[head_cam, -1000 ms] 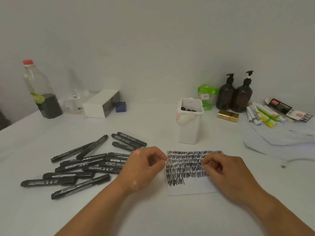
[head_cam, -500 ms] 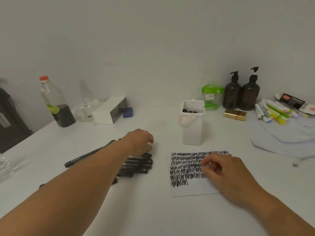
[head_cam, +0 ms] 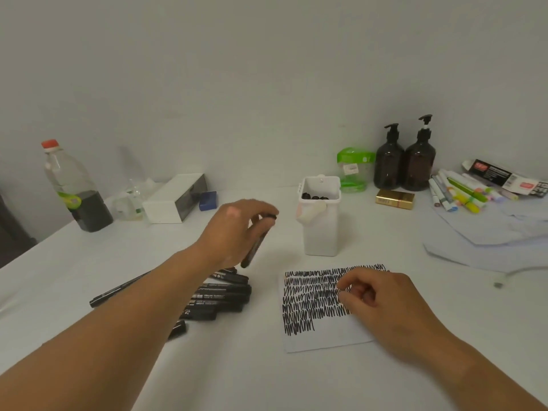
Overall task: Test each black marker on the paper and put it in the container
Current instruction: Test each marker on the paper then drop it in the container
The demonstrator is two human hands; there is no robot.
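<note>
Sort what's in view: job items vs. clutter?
Job: black marker in left hand, marker pile, scribbled paper under right hand, white container.
Clutter: red-capped bottle, pump bottles, coloured pens, gold box, white box.

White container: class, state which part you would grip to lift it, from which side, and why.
Likely best: grip the white container across its flat side walls at mid-height, coming from the right. It stands upright and tall, marker caps sit in its open top, and the left hand with a marker hovers on its left.

Dim even light, soft shadows, wide-angle edge distortion
</note>
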